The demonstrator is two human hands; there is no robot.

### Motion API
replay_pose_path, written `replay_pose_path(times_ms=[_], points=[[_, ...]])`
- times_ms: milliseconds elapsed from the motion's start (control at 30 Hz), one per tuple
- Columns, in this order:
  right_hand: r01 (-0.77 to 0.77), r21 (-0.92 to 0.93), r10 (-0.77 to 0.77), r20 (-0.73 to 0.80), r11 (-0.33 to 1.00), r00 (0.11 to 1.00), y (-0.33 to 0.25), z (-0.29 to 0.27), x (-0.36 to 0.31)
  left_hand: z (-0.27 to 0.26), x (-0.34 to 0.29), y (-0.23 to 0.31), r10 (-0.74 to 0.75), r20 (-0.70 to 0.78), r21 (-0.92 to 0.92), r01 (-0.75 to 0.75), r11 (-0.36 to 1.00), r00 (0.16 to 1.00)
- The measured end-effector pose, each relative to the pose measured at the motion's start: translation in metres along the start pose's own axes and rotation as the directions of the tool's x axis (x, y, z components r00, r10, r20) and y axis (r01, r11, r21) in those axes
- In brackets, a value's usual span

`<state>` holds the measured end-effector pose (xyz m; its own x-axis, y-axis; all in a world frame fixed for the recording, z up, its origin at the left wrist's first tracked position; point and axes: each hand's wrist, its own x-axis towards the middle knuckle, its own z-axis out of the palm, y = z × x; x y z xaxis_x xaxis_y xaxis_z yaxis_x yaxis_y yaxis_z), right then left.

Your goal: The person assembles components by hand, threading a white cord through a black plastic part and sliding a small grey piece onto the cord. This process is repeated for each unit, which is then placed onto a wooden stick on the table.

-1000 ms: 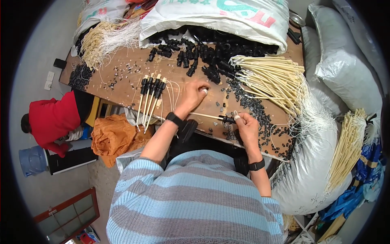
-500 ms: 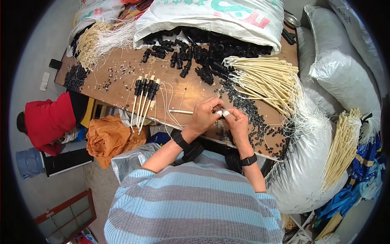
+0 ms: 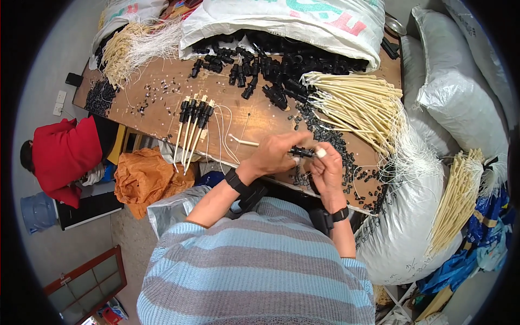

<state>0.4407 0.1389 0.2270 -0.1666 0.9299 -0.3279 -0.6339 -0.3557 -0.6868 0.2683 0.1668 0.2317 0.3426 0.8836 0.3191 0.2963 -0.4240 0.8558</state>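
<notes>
In front of me over the table's near edge, my left hand (image 3: 273,154) is closed around a black plastic fitting (image 3: 301,152). A pale thin tube (image 3: 246,143) sticks out leftward from the same fist. My right hand (image 3: 328,169) pinches at the fitting's right end; white coverings wrap fingertips of both hands. Whether a small loose part is also between the right fingers is hidden. Left of my hands lie several assembled pieces (image 3: 193,122), pale tubes with black fittings on them, side by side. White cord (image 3: 221,135) lies beside them.
Small black parts (image 3: 331,140) are strewn along the table (image 3: 162,122). Black fittings (image 3: 281,70) spill from a white sack (image 3: 281,24). A bundle of pale tubes with white strings (image 3: 360,105) lies right. Full sacks stand further right; a person in red (image 3: 67,157) bends at left.
My hands were close together with the thumbs meeting; now the right hand has shifted right and the black fitting shows between them. The pale tube's visible end has tilted up slightly.
</notes>
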Motion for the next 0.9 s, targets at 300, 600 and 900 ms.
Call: replay_pose_path(times_ms=[300, 600, 900], points=[[0.473, -0.880, -0.330, 0.460, -0.048, 0.824, -0.011, 0.005, -0.009, -0.012, -0.006, -0.009, -0.146, 0.100, 0.311, 0.109, 0.944, 0.984], [0.238, -0.941, -0.306, 0.159, 0.240, 0.939, 0.001, 0.033, 0.000, -0.017, -0.014, -0.007, 0.089, 0.003, 0.413, -0.083, 0.907, 0.996], [0.675, -0.708, -0.194, 0.706, -0.206, 0.681, -0.006, 0.040, 0.000, -0.129, -0.051, -0.062, 0.021, -0.529, 0.788, 0.482, 0.384, 0.848]])
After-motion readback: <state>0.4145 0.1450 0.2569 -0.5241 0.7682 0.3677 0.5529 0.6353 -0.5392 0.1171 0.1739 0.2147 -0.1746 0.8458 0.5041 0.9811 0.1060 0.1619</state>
